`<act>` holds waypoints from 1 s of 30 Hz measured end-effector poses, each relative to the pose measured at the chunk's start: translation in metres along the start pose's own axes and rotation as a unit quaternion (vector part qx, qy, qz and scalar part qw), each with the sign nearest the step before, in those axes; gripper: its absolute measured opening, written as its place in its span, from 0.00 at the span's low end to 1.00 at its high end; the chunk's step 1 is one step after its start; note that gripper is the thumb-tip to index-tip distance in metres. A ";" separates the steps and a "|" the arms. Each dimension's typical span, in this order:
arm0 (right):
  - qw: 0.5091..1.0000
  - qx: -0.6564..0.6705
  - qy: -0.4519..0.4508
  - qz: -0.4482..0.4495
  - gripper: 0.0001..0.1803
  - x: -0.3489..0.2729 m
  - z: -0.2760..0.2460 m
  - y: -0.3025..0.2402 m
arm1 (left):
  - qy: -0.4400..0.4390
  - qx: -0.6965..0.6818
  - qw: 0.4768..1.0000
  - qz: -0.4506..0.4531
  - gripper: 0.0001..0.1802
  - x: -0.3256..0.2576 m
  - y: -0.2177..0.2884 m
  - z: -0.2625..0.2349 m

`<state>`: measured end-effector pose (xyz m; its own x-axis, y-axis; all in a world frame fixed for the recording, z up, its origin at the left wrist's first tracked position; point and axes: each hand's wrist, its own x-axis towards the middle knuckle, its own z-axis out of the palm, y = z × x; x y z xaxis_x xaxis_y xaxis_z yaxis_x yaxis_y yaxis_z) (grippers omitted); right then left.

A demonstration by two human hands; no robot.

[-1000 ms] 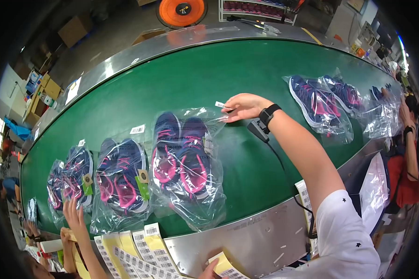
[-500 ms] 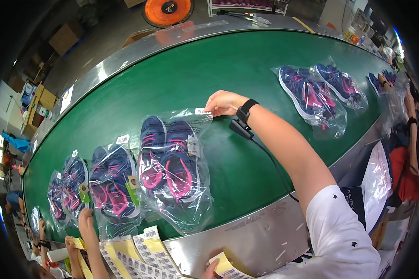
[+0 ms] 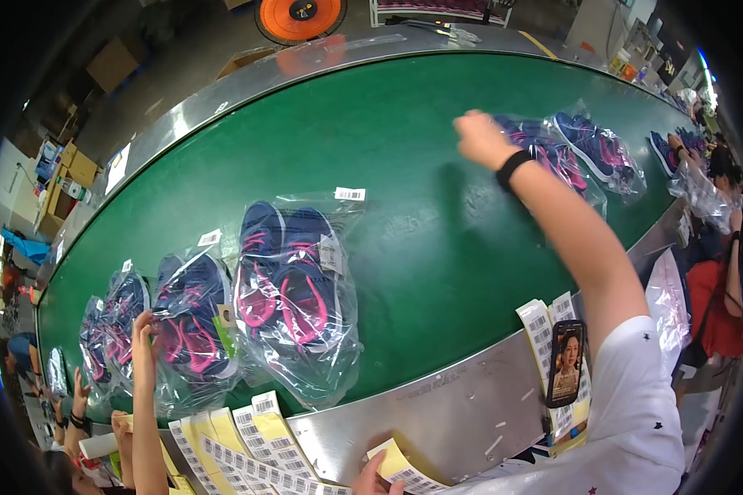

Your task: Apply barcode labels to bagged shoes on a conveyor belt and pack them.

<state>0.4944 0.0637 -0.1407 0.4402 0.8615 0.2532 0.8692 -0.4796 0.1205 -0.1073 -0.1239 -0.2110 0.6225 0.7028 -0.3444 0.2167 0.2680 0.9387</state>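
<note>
My left hand (image 3: 375,478) is at the lower edge, its fingers closed on a yellow-backed sheet of barcode labels (image 3: 406,470). My right hand (image 3: 483,139), with a black wristband, is over the green belt (image 3: 404,132) beside a clear-bagged pair of navy and pink shoes (image 3: 557,169). Its fingers are curled; what they hold, if anything, is hidden. My wrist and forearm cover part of that pair. Left of the middle lies another bagged pair (image 3: 293,272), with a white barcode label (image 3: 350,194) at the bag's top corner.
Several bagged pairs (image 3: 191,313) line the belt's left. A co-worker's hand (image 3: 143,326) reaches over them. Label sheets (image 3: 264,450) hang over the metal edge. A phone (image 3: 567,363) rests on more labels at right. Another bagged pair (image 3: 594,148) lies farther right; an orange fan (image 3: 301,16) stands beyond.
My right hand has left the labelled corner of the middle bag and moved right to the other bagged pair. The bagged shoes at left have shifted slightly left. The phone has come into view.
</note>
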 end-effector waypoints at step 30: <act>0.711 0.672 -0.207 0.023 0.12 -0.378 -0.153 -0.209 | 0.088 -0.003 0.982 0.166 0.13 0.008 0.111 0.042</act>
<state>0.1121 -0.1871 -0.1148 0.2624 0.9585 -0.1111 0.1592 -0.1566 -0.9747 -0.0466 -0.1162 -0.1094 0.5181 0.8551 -0.0179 0.0197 0.0090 0.9998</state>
